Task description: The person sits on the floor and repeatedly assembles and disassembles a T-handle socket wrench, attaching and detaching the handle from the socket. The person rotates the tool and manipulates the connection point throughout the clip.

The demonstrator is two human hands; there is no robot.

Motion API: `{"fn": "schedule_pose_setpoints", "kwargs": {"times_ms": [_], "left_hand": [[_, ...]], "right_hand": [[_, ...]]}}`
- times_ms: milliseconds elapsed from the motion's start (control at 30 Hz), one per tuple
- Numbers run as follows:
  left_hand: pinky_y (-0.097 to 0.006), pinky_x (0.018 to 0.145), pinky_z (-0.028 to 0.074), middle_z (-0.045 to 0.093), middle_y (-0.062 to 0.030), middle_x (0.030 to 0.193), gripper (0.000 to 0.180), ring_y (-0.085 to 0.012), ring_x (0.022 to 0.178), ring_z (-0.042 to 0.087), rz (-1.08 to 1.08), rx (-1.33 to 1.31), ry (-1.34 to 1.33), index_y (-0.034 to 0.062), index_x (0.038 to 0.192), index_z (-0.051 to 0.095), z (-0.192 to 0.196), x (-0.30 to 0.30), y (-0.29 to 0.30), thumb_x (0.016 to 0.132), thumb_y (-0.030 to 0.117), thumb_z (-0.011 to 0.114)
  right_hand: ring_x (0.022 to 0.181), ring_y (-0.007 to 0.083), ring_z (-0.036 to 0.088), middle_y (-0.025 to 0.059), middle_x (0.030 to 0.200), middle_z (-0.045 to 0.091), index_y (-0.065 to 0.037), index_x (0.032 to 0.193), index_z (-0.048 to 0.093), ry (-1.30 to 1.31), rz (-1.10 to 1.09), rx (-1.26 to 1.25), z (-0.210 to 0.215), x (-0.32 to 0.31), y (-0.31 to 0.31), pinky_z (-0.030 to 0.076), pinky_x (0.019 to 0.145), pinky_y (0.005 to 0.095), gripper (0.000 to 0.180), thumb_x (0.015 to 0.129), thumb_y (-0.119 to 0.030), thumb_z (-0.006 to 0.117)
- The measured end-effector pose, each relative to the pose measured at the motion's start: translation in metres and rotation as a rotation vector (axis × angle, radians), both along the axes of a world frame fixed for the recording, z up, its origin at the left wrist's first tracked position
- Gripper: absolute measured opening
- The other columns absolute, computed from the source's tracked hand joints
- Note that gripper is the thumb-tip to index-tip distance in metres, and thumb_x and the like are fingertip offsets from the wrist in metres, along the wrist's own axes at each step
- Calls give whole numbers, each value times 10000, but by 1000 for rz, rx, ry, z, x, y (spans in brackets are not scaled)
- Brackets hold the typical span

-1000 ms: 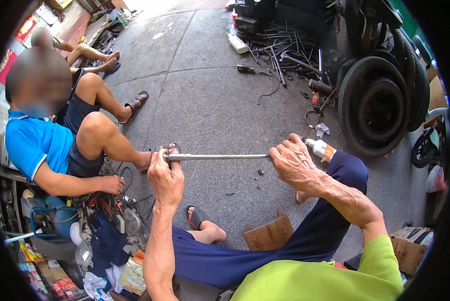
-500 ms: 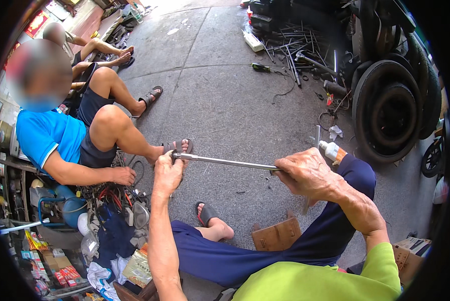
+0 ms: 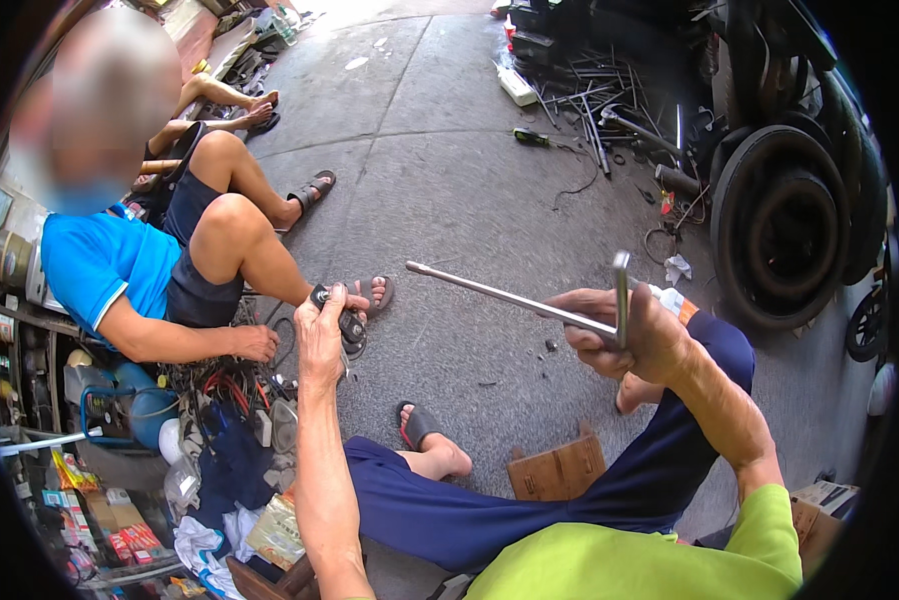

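Observation:
In my right hand is a long metal T-handle wrench. My fingers wrap it near its crossbar, and the shaft slants up and left to a free tip. My left hand, raised at the left of the wrench, pinches a small black part; my fingers hide much of it. Tip and part are apart. Just behind my right hand, by my knee, shows a white bottle with an orange label, partly covered.
A person in a blue shirt sits close on the left, one hand near a pile of cables and tools. A brown wooden block lies between my feet. Black tyres stand at the right, with metal rods scattered at the back right.
The wrench tip has come away from the part in my left hand. My right hand has turned, swinging the crossbar and raising the tip. My left hand has shifted slightly, showing more of the part.

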State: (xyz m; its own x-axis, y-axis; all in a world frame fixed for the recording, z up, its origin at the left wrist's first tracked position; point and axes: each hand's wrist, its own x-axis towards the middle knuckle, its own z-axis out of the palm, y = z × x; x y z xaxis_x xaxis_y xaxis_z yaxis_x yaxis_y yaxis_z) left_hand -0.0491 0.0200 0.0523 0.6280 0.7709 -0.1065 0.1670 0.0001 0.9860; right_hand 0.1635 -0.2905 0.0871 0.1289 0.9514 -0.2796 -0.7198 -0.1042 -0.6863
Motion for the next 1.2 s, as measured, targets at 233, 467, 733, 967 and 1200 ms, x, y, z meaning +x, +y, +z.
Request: {"fn": "schedule_pose_setpoints", "kwargs": {"times_ms": [233,467,733,967,1200], "left_hand": [[-278,638,470,683,-76,750,312,-129,662,596,22,364,143,-23,814,638,-1,4,-3,960,237,547],[-284,651,443,668,-69,740,294,-132,670,577,24,429,193,-13,787,602,9,6,-12,963,215,543],[-255,626,409,534,-15,698,246,-78,695,485,37,490,125,-11,810,516,5,11,-16,973,173,529],[-255,651,440,631,-56,776,212,-94,712,546,57,414,76,-24,849,542,14,11,-22,973,147,520],[-257,602,428,643,-57,785,121,-89,659,526,42,611,125,-15,863,556,16,11,-26,949,57,514]], "right_hand": [[453,-12,316,-64,642,379,123,1318,440,-140,-119,-61,19,2,1,210,393,177,687,857,-305,716],[442,13,312,-60,593,325,132,1286,483,-192,-74,-124,20,4,1,200,380,199,623,887,-303,684],[450,17,281,-59,596,304,123,1273,496,-157,-13,-122,23,-2,2,175,397,208,578,903,-287,667],[440,17,278,-59,594,308,118,1287,492,-180,2,-96,23,0,0,187,391,206,567,917,-282,647],[428,15,279,-56,596,314,118,1309,462,-94,3,-89,18,2,-2,190,377,205,572,924,-270,631]]}}
